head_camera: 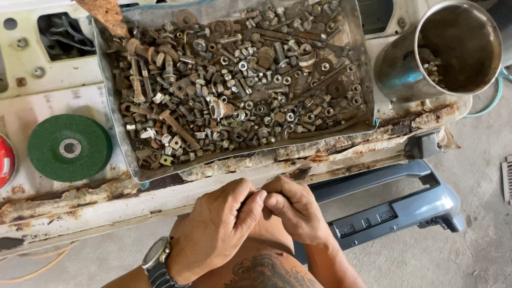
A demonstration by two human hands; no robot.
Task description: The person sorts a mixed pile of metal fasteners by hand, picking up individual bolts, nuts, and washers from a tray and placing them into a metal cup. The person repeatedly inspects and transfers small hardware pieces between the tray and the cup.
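Note:
My left hand [216,226], with a wristwatch [156,260] on the wrist, and my right hand [296,208] meet fingertip to fingertip just below the rusty panel edge [224,173]. The fingers of both are pinched together around something too small to make out. Right above them stands a shallow metal tray [120,146] heaped with several rusty bolts, nuts and washers [234,90].
A green grinding disc [69,148] lies on the white rusted panel at the left, with a red object [5,161] at the frame edge. A steel cup [405,74] holding a few nuts stands at the upper right. A grey plastic car part [394,205] lies on the concrete floor.

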